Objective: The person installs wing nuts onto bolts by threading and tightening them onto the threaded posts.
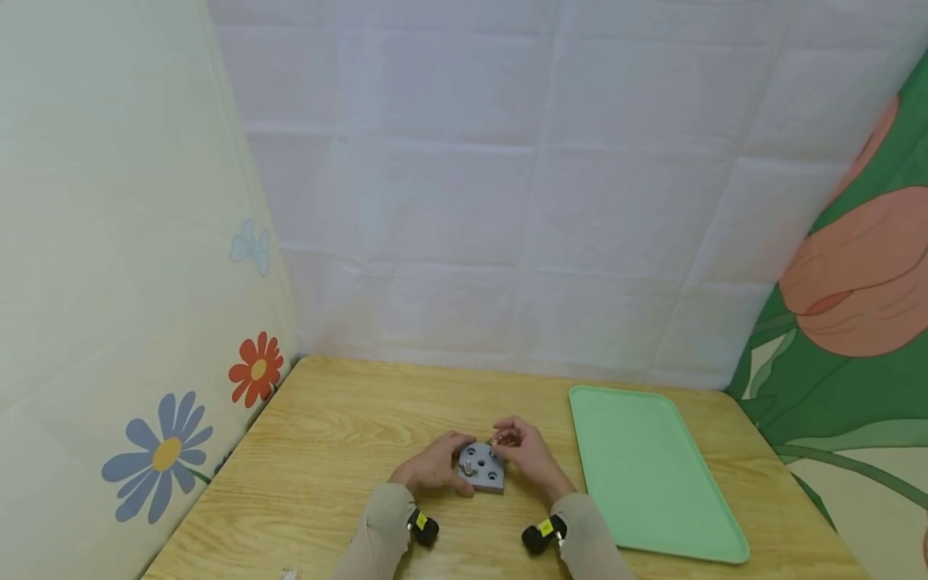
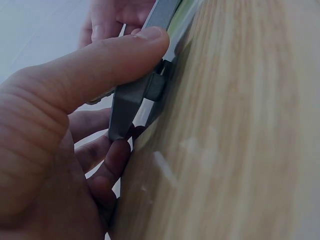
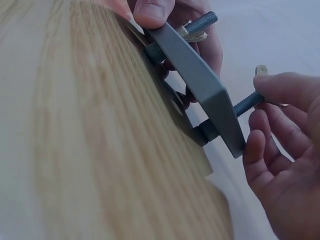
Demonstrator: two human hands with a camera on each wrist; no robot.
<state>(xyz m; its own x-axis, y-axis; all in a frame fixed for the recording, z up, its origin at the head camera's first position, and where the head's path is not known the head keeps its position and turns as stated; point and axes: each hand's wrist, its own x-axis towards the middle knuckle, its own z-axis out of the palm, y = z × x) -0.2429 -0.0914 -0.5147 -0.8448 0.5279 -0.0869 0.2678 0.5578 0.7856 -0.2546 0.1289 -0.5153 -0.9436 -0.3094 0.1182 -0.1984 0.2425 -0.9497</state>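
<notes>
A grey plate with several holes (image 1: pixel 487 477) is held just above the wooden table. Thumb and fingers of my left hand (image 1: pixel 433 462) grip its left edge. Two bolts pass up through the plate, their dark heads on the underside, one bolt head (image 2: pixel 156 87) showing below the thumb. A brass-coloured wing nut (image 3: pixel 196 36) sits on the far bolt (image 3: pixel 204 22), beside the left hand. At the near bolt (image 3: pixel 248 104), my right hand (image 1: pixel 531 456) pinches a second wing nut (image 3: pixel 261 70) at the threaded tip; the fingers partly hide it.
A light green tray (image 1: pixel 656 475) lies on the table (image 1: pixel 348 419) to the right of the hands. A small shiny piece (image 1: pixel 290 573) is at the table's front edge on the left. White cloth (image 1: pixel 449 201) hangs behind the table, with patterned cloths on both sides.
</notes>
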